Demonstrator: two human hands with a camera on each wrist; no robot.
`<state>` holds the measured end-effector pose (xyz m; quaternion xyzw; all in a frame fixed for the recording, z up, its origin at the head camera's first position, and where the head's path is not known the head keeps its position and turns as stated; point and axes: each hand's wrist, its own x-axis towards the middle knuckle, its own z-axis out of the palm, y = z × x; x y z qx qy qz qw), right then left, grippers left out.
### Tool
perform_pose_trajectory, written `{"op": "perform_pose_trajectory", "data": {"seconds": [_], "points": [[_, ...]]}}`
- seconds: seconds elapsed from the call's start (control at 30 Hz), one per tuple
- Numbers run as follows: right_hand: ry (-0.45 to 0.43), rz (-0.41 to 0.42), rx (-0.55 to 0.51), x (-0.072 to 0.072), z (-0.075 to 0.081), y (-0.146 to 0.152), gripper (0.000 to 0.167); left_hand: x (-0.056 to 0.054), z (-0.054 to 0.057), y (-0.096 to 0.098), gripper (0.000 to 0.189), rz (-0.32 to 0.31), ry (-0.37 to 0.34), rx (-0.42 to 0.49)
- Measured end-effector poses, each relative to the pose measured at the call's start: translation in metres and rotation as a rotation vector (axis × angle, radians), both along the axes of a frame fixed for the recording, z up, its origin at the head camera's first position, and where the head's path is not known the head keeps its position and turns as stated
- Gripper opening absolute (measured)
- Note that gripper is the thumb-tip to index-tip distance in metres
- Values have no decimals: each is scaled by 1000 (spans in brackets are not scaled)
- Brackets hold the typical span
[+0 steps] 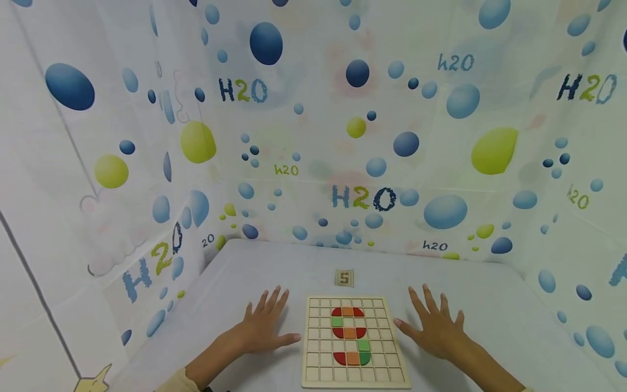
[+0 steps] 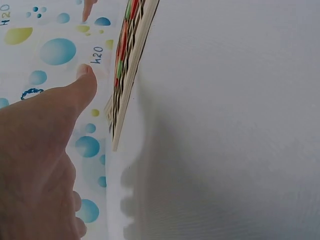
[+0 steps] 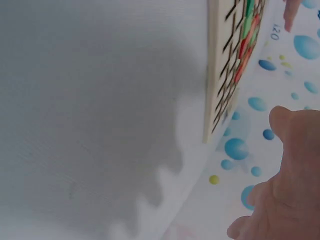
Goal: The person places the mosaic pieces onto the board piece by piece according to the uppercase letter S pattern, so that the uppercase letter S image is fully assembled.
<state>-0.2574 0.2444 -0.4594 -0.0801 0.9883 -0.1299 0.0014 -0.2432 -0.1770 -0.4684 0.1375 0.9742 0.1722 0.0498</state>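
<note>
A light wooden grid board (image 1: 318, 374) lies flat on the white table, between the two hands. Red, orange and green tiles (image 1: 349, 332) in its squares form an S-like or 5-like figure. To the board's left, my left hand (image 1: 264, 329) is spread with straight fingers, its thumb pointing at the board's edge. My right hand (image 1: 436, 329) mirrors it on the other side, fingers fanned, thumb tip close by the right edge. Both wrist views show a hand above the table with a shadow beneath, and neither holds anything. Behind the board lies a small patterned card (image 1: 344, 277) with a brown figure.
White curtains (image 1: 313, 136) printed with blue and green bubbles and "H2O" lettering surround the table (image 1: 274, 261) at the back and both sides. A yellow star-like print (image 1: 93, 381) shows at the lower left.
</note>
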Motion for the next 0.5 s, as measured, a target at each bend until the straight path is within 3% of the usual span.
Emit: {"op": "perform_pose_trajectory", "data": {"seconds": [0.17,0.27,0.43,0.5], "points": [[-22,-10,8,-2,-10,1,107,0,-4,-2,110,8,4,-25],[-35,-10,-2,-2,-15,1,107,-3,-12,-4,111,10,22,-28],[-59,-14,-21,-3,-18,0,105,-1,-10,-3,111,19,27,-55],[-62,-15,-22,-3,-19,0,105,2,-5,-1,111,18,15,-68]]}}
